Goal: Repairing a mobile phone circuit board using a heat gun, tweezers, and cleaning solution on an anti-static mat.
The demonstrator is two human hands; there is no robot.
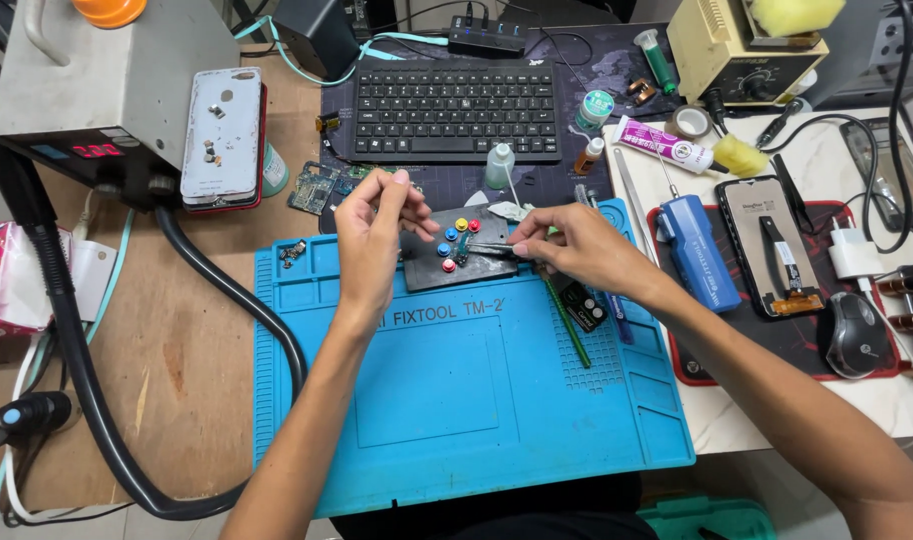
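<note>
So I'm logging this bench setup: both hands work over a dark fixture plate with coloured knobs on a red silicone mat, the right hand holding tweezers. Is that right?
Not quite: the head view shows the mat is blue, not red. The rest holds: both hands work over the dark fixture plate with coloured knobs, the left hand above it, the right hand holding tweezers.

A worn brown wooden tabletop point(177, 350) fills the left side of the view, scuffed and marked with pale scratches. To its right sits a white, faintly veined stone-look surface point(717, 420) (it lies at about the same height as the wood). Below the front edge of both, a strip of pale grey floor point(37, 528) shows at the bottom left corner. Light is even and bright, falling from above with only soft shadows. No wall or window can be made out.
</note>
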